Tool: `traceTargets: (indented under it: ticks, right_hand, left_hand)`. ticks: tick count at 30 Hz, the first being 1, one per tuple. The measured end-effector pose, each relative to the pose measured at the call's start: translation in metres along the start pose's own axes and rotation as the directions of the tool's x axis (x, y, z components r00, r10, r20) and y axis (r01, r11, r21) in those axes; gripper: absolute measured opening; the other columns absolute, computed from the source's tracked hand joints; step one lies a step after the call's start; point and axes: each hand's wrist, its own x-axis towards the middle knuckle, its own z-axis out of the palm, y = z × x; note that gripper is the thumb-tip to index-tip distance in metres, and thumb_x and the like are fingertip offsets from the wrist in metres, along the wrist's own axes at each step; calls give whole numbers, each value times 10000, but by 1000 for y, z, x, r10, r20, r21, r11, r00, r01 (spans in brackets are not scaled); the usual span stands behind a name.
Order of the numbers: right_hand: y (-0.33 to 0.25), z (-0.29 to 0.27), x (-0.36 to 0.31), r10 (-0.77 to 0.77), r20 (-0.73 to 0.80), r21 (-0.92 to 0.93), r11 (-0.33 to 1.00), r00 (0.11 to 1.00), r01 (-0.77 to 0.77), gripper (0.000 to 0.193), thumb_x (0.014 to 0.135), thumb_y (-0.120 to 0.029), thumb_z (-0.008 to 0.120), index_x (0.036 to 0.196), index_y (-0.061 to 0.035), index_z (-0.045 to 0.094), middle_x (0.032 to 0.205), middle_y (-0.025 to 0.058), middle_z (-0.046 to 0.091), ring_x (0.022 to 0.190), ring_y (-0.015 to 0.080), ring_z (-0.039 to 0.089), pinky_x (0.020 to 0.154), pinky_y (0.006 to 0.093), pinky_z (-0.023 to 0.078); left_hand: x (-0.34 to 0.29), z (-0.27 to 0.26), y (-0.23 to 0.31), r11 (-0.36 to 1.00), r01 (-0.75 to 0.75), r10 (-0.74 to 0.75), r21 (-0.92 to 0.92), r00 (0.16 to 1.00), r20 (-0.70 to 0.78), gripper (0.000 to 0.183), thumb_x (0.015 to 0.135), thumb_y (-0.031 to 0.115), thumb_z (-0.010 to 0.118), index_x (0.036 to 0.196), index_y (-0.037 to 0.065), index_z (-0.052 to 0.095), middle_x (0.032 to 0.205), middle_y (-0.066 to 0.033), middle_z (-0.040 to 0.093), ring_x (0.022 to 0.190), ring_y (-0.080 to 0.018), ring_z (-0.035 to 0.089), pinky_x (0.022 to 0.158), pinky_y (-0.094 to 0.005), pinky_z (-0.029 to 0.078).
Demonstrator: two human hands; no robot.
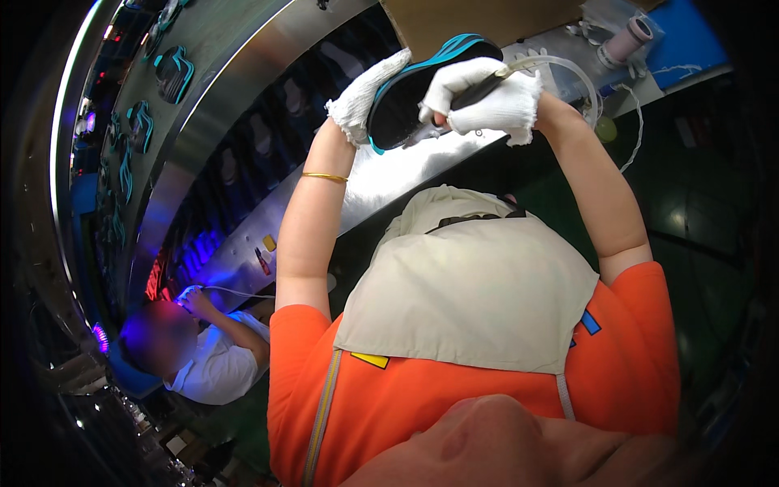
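Note:
In the head view, a black shoe sole [396, 114] with turquoise edging is held up over the metal bench. My left hand [363, 96], in a white knitted glove, is closed on the sole's left edge. Also gloved in white, my right hand [485, 99] wraps round a dark-handled, pen-like tool [477, 92] above the sole's face. A pale flexible tube [572, 62] runs from the tool's back end toward the right. The tool's tip is hidden behind my right fingers, so I cannot tell whether it touches the sole.
The shiny bench [369, 180] runs diagonally below my hands. Beyond it, a conveyor belt [213, 32] carries several soles [172, 75]. A pink cylinder [628, 40] and plastic wrap lie at upper right beside a blue surface [688, 36]. A co-worker in a white shirt [217, 365] works at lower left.

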Motion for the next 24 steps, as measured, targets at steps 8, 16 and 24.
traceTargets:
  ticks: [8, 16, 24]
  right_hand:
    - [-10, -10, -9, 156, -13, -372, 916, 988, -150, 149, 685, -80, 701, 833, -96, 695, 819, 40, 674, 749, 146, 635, 680, 272, 527]
    - [1, 21, -15, -71, -293, 144, 983, 954, 117, 102, 803, -29, 641, 903, -22, 660, 906, 51, 662, 858, 105, 623, 785, 244, 508]
    - [8, 34, -17, 3, -323, 295, 951, 946, 97, 144, 777, -106, 651, 888, -16, 669, 891, 42, 660, 811, 111, 623, 765, 278, 517]
  left_hand:
    - [0, -3, 3, 988, 100, -107, 122, 992, 60, 421, 872, 383, 631, 1099, 28, 630, 976, -128, 672, 808, -186, 663, 721, -285, 562]
    - [-5, -5, -13, 887, 2, 181, -461, 919, 351, 598, 960, 475, 383, 1279, -19, 489, 1219, -166, 581, 1052, -262, 606, 923, -394, 500]
    - [-6, -18, -42, 797, -94, 313, -597, 909, 275, 673, 931, 547, 331, 1292, -1, 483, 1197, -195, 582, 1015, -317, 613, 902, -416, 509]
